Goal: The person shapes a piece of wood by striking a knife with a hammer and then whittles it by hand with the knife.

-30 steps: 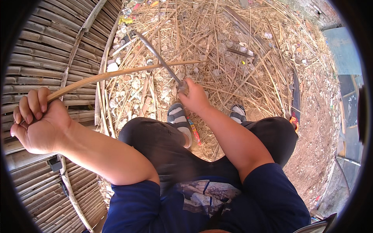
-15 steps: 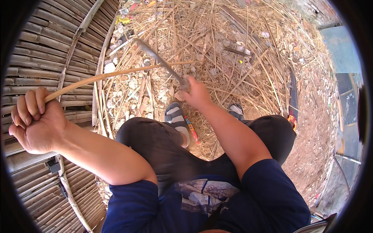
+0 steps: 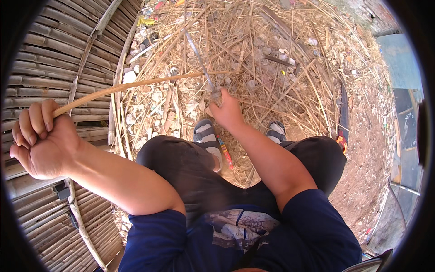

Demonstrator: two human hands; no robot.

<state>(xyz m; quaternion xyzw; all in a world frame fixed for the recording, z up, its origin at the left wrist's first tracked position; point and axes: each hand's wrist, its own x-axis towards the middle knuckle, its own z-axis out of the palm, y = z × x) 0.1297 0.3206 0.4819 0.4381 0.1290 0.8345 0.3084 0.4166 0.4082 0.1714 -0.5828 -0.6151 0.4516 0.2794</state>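
Observation:
My left hand (image 3: 45, 139) is raised at the far left, its fingers wrapped round the thick end of a long, light brown bamboo strip (image 3: 129, 85). The strip bends gently across to the middle, where it thins out. My right hand (image 3: 227, 110) is closed on the handle of a long, narrow-bladed knife (image 3: 197, 54). Its grey blade points away from me and crosses the strip near the thin end. Whether blade and strip touch, I cannot tell. Part of the handle is hidden inside my fist.
A slatted bamboo wall (image 3: 47, 75) stands close on the left. Bamboo shavings and split pieces (image 3: 253, 50) litter the ground ahead. My sandalled feet rest between, with a red and blue wrapper (image 3: 224, 152) beside one. A dark, long blade-like object (image 3: 343, 109) lies to the right.
The knife blade has swung from pointing far left to pointing more nearly straight ahead. My right hand has shifted slightly, while my left hand and the strip stay almost in place.

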